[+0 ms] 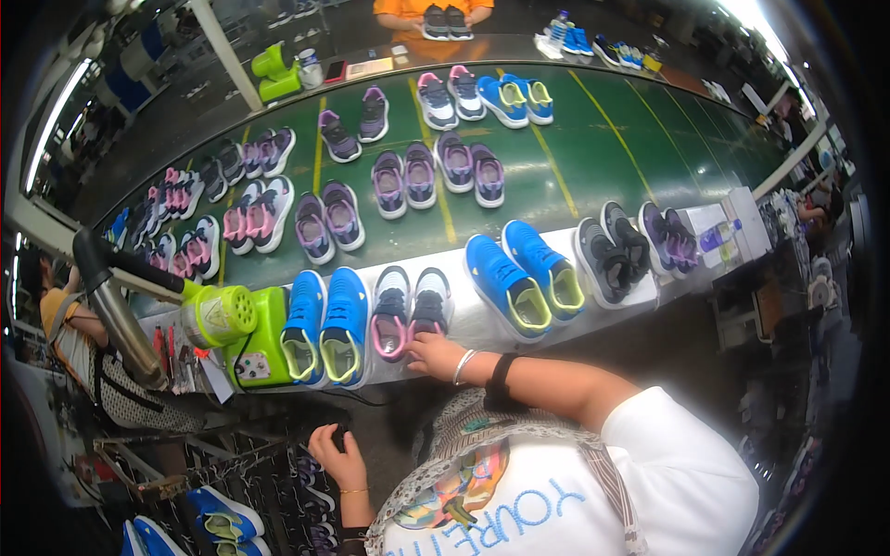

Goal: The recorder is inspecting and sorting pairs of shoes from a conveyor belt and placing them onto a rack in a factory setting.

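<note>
Nearest: left hand (pixel 338 459), low and clear of the ledge. Thumb and fingers curled, with a small gap at a dark item (pixel 342 436); can't tell what it is or whether it's gripped. Below and left of those fingers, more blue shoes (pixel 222 514) at a lower level, apparently kept there to leave the ledge free.

Next out: right hand (pixel 434 354), palm down, fingers bent and slightly parted, at the heel of a white-and-navy shoe (pixel 432 301) with pink lining. Fingertips seem to touch the collar; grip or mere contact, can't tell. The shoe sits flat on the white ledge (pixel 465 310), so the hand probably steadies or positions it rather than taking its weight. Its mate (pixel 390 301) is just left of the fingertips. Both have toes away, openings toward the wearer, likely for easy reach at the heel.

Along the same ledge: blue pair (pixel 345 306) left of the right fingers, then a bright-green machine (pixel 221 317) further left, within arm's reach, presumably for use at this spot. Right of the fingers: another blue pair (pixel 501 269), then black shoes (pixel 603 259), paired probably so mates don't get mixed.

Beyond the fingertips: green belt (pixel 612 176), purple-and-dark shoes (pixel 345 215) among its loose rows. Farthest: person in orange (pixel 394 11), hands at dark shoes (pixel 456 23).
</note>
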Available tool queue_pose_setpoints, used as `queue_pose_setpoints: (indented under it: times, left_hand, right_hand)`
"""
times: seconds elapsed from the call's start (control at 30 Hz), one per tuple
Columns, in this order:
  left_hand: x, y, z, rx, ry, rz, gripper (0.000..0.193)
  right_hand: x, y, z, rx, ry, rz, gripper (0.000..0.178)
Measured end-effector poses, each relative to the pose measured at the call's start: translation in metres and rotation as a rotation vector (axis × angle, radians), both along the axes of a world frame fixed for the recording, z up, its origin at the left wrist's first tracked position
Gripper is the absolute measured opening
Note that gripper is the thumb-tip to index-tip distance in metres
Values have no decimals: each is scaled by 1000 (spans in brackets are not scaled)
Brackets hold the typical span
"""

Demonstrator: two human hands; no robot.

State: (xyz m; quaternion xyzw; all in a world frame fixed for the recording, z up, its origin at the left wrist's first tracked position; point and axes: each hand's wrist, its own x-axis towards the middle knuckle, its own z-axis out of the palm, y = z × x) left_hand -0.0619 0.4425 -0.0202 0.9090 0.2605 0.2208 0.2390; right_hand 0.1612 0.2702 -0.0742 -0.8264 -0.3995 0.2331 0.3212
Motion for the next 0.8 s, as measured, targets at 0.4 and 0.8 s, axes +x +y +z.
queue_pose_setpoints:
  times: [0.4, 0.8]
  left_hand:
    - [224, -222, -5, 73, 197, -991, 56]
    - [267, -264, -21, 61, 521, -690, 49]
  right_hand:
    - [76, -301, 82, -518, -499, -638, 50]
    - [126, -400, 21, -589, -260, -394, 47]
